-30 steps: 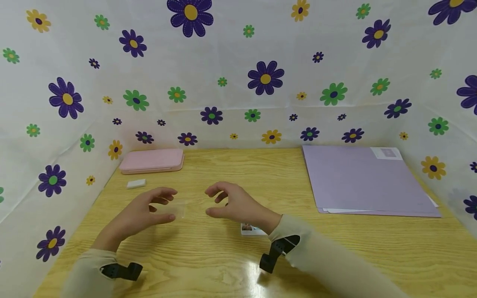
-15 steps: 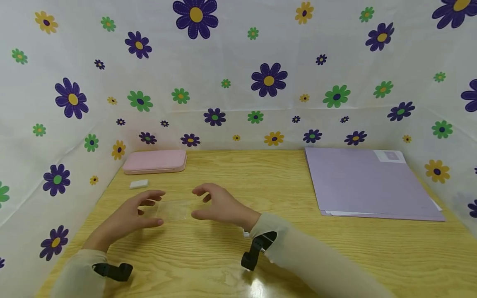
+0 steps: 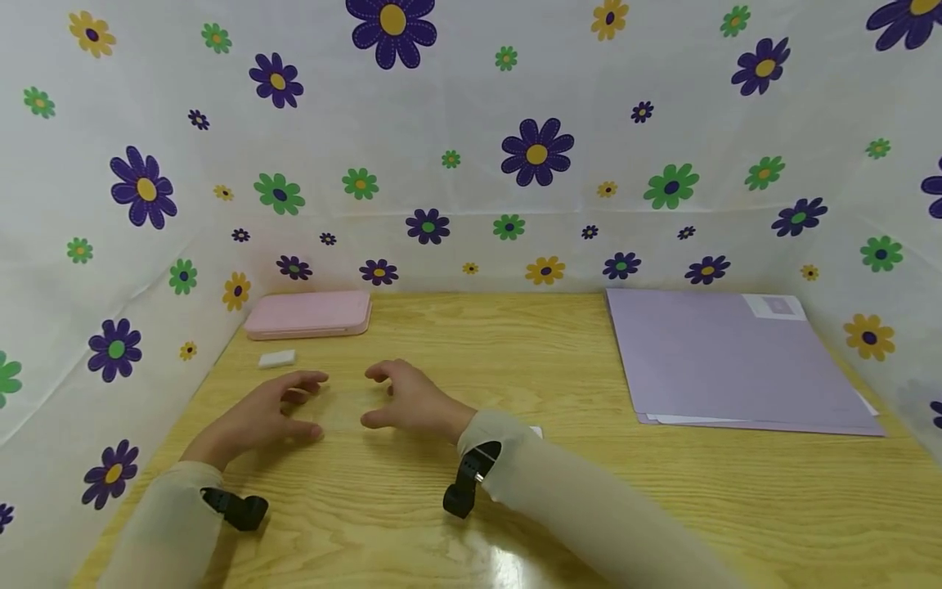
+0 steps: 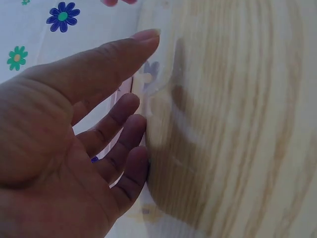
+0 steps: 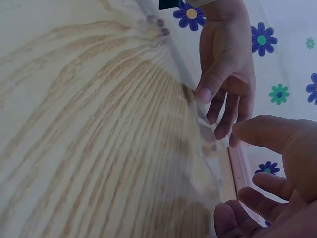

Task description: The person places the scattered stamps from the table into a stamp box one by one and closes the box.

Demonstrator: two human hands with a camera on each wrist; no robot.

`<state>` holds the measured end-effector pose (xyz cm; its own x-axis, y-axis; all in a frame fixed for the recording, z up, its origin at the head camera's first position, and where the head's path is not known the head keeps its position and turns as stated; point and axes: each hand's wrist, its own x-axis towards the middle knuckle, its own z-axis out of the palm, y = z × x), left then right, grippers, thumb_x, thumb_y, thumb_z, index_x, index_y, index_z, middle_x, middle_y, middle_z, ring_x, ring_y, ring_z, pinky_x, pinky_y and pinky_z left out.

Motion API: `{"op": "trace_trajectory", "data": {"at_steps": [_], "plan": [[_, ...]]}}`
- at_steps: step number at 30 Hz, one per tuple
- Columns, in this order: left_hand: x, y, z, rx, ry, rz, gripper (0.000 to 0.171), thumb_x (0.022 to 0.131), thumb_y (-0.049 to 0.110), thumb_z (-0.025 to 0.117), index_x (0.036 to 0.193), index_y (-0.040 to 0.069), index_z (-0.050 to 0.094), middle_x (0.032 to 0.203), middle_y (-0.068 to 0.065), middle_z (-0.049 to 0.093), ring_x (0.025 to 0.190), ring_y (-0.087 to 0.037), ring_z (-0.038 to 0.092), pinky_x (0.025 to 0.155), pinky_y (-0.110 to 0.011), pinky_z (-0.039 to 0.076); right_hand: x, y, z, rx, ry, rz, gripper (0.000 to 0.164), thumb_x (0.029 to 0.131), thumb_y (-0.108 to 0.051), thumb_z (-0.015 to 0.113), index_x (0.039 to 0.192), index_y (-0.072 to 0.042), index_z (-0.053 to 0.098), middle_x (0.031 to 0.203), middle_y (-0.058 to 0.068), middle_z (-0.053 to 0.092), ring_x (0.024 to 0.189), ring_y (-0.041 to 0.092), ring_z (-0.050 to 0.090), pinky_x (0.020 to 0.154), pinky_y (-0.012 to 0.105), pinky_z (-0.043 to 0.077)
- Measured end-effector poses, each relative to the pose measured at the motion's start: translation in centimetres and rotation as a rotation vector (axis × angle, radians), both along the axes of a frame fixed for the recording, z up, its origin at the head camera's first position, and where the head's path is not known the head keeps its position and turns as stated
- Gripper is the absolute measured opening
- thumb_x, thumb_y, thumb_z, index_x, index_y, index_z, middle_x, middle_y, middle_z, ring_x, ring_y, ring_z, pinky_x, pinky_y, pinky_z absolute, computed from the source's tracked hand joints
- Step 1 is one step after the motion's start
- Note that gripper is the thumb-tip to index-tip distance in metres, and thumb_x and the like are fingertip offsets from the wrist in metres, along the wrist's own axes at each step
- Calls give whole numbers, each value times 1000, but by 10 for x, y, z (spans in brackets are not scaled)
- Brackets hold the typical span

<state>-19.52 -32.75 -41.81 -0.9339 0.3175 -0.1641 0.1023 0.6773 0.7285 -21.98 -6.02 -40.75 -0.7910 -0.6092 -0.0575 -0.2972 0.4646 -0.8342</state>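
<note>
In the head view my left hand (image 3: pixel 265 413) hovers low over the left part of the table, its thumb and fingers spread apart in a loose curve. Facing it a short way off is my right hand (image 3: pixel 412 405), held in a similar loose curve. Between the two lies a faint clear, see-through sheet or case (image 3: pixel 342 409), hard to make out against the wood. The left wrist view shows no object gripped between the thumb and fingers. Whether any fingertip touches the clear piece I cannot tell. In the right wrist view both hands appear close together.
A pink pencil case (image 3: pixel 307 315) lies at the back left, with a small white block (image 3: pixel 276 358) in front of it. Purple folders (image 3: pixel 736 360) with papers lie at the right. A white corner (image 3: pixel 537 431) shows behind the right sleeve. Flowered cloth walls enclose the table.
My right hand has moved left, nearer to my left hand. The right sleeve now covers most of the small white picture card. My left hand first drew a little left.
</note>
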Motion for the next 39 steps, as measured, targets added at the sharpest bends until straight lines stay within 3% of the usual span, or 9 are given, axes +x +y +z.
{"op": "trace_trajectory", "data": {"at_steps": [8, 17, 23, 29, 39], "plan": [[-6, -4, -4, -23, -17, -24, 80, 80, 32, 84, 145, 8, 45, 141, -19, 49, 127, -40, 45, 105, -60, 32, -9, -13, -10, 106, 54, -2, 66, 82, -22, 82, 139, -6, 52, 132, 8, 52, 122, 21, 50, 102, 28, 39], [-9, -4, -6, -53, 7, -60, 76, 79, 34, 84, 141, 6, 50, 140, -17, 50, 125, -36, 46, 104, -57, 33, -10, -22, -13, 263, 161, 6, 70, 77, -31, 86, 138, -12, 56, 123, 3, 52, 113, 20, 50, 96, 26, 41], [-9, -2, -8, -52, 18, -65, 71, 79, 34, 84, 137, 5, 54, 135, -16, 53, 122, -36, 47, 103, -57, 34, -8, -25, -14, 327, 185, 1, 64, 77, -32, 85, 134, -15, 61, 125, 4, 50, 114, 24, 49, 92, 28, 43], [-8, 0, -9, -54, 45, -73, 66, 81, 32, 83, 135, 4, 56, 133, -15, 55, 120, -35, 49, 102, -56, 35, -9, -25, -17, 339, 187, -12, 55, 77, -32, 84, 127, -16, 66, 119, 1, 53, 112, 21, 50, 92, 26, 43], [-3, 5, 0, -48, 3, -61, 68, 83, 35, 80, 139, 6, 53, 136, -13, 54, 120, -32, 50, 102, -54, 37, -11, -16, -6, 257, 131, 29, 57, 76, -27, 85, 126, -5, 64, 113, 2, 53, 98, 11, 52, 88, 21, 43]]}}
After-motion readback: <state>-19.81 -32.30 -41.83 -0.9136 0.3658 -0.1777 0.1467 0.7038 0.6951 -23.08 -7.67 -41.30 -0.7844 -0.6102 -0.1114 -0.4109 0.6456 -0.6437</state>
